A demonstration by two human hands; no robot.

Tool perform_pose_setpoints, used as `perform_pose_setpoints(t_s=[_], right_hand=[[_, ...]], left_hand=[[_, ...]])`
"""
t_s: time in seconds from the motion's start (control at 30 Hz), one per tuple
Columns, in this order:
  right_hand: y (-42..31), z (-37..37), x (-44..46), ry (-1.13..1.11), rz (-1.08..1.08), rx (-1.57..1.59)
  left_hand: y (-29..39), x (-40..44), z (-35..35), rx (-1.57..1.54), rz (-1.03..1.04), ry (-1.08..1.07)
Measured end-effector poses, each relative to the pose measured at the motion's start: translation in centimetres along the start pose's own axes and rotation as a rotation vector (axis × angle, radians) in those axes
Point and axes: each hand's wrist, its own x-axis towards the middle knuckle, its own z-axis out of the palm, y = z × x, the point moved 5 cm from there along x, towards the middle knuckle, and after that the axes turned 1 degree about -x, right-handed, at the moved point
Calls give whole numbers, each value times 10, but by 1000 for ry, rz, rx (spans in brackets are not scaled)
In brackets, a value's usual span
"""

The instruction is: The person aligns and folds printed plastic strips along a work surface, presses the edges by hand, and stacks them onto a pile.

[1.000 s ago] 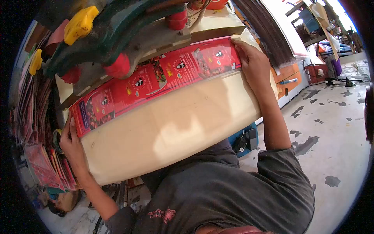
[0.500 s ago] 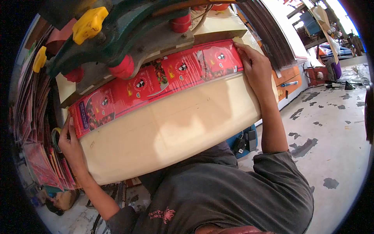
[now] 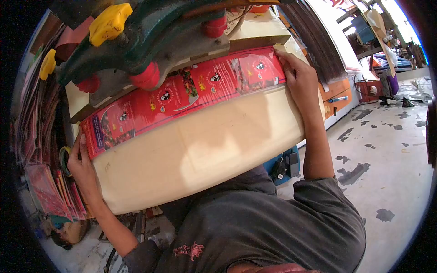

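Note:
A long red printed plastic sheet [image 3: 182, 98], with food pictures and round logos, lies across the cream work surface [image 3: 200, 150]. It looks glossy, and its back edge runs along the machine's front edge. At the sheet's left end, my left hand [image 3: 83, 166] grips the edge, fingers pointing up and close together. My right hand [image 3: 298, 75] pinches the opposite end, thumb and fingers at its right corner. The fingertips of both hands are partly hidden at the edges. Whether the sheet is one layer or several I cannot tell.
A dark green machine frame [image 3: 114, 59] with yellow knobs [image 3: 110, 23] and red round parts [image 3: 146, 76] overhangs the sheet's back. Stacked red plastic sheets [image 3: 43, 123] stand at left, beside a tape roll [image 3: 65, 160]. A blue pen [image 3: 337, 98] lies on an orange surface at right. Another person's head shows lower left.
The view has shifted very slightly. Both hands stay at the two ends of the red sheet, which lies in the same place on the surface.

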Motion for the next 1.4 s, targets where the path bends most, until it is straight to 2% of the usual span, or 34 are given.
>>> perform_pose_setpoints(t_s=[0.2,0.27,0.33,0.37,0.43,0.5,0.57,0.67,0.73,0.77,0.8,0.83,0.93,1.0,1.07,1.13,1.23,1.4], right_hand=[[2,-4,1,-54,114,36],[7,-5,-1,-98,166,65],[27,-1,-2,-131,243,485],[25,-7,-3,-123,239,489],[20,-15,-10,-250,338,765],[19,-27,-18,-287,355,833],[27,-34,-27,-425,344,900],[29,-38,-38,-344,323,1075],[31,-42,-41,-285,279,1169],[32,-42,-41,-300,274,1219],[30,-44,-42,-316,269,1271],[26,-48,-44,-318,261,1273],[16,-55,-46,-332,287,1224],[13,-56,-44,-412,304,1240],[0,-63,-48,-374,326,1206],[-2,-66,-48,-334,349,1170],[5,-67,-47,-343,272,1114],[5,-74,-49,-315,232,1093]], left_hand=[[-13,1,-1,-42,-14,30],[-18,2,-3,-81,-131,18],[-5,-1,-6,-142,-63,90],[0,-2,-9,-208,-2,156],[-22,-6,-12,-246,-52,104],[-21,-21,-13,-467,-59,126],[-28,-32,-22,-478,-83,75],[-35,-46,-24,-700,-68,108],[-48,-54,-20,-912,-212,160],[-59,-55,-23,-915,-208,163],[-70,-54,-25,-950,-163,78],[-79,-56,-29,-981,-119,-5],[-61,-57,-38,-1120,-143,-58],[-53,-49,-37,-1053,-118,-31],[-40,-52,-40,-984,-98,1],[-16,-51,-37,-1147,-220,-71],[6,-54,-36,-1152,-211,-80],[-6,-46,-31,-1207,-189,-90]])
